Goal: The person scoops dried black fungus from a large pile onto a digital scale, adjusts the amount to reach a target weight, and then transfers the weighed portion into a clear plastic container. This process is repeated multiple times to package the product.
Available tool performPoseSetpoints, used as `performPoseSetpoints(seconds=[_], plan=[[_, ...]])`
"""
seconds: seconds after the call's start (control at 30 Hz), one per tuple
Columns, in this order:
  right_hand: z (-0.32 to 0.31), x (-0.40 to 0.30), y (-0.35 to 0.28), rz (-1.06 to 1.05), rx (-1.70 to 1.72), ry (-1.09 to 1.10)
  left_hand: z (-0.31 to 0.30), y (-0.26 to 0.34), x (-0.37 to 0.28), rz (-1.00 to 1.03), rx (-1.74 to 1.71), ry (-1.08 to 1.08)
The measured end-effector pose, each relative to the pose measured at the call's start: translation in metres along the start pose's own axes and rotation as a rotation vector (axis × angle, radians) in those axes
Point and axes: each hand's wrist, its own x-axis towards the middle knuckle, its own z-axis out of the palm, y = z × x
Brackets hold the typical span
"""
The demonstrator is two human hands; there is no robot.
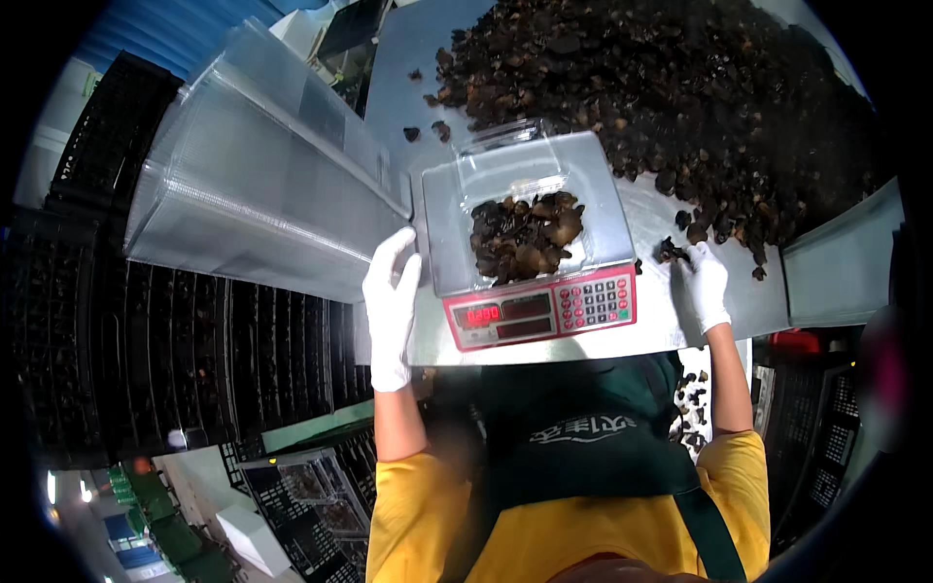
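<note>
A red and silver digital scale [541,307] stands on the metal table, its red display lit. On its plate rests a clear plastic container [510,157], lid part folded back, with dark brown wood-ear-like fungus pieces [526,237] inside. My left hand [391,302], in a white glove, is beside the scale's left edge, thumb and fingers apart, holding nothing. My right hand [705,284], also white-gloved, is right of the scale, its fingertips at a small dark fungus clump [669,251]; whether they pinch it is unclear.
A large heap of dark fungus [656,95] covers the back and right of the table [656,331]. Nested clear plastic containers [270,182] lean at the left. Black plastic crates [160,350] are stacked beyond the left edge. A pale metal bin or panel [838,262] borders the right.
</note>
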Motion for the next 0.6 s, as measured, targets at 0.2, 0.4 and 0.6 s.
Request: performPoseSetpoints(seconds=[0.2,0.4,0.6], plan=[[0.001,-0.005,-0.005,0.162,0.087,-0.092,0.009,-0.007,0.036,-0.134,-0.28,-0.025],[-0.056,0.009,-0.106,0.361,1.146,-0.313,0.036,-0.037,0.096,-0.382,-0.597,-0.017],[-0.071,0.03,-0.154,0.553,1.536,-0.776,0.063,-0.069,0.139,-0.645,-0.739,-0.245]])
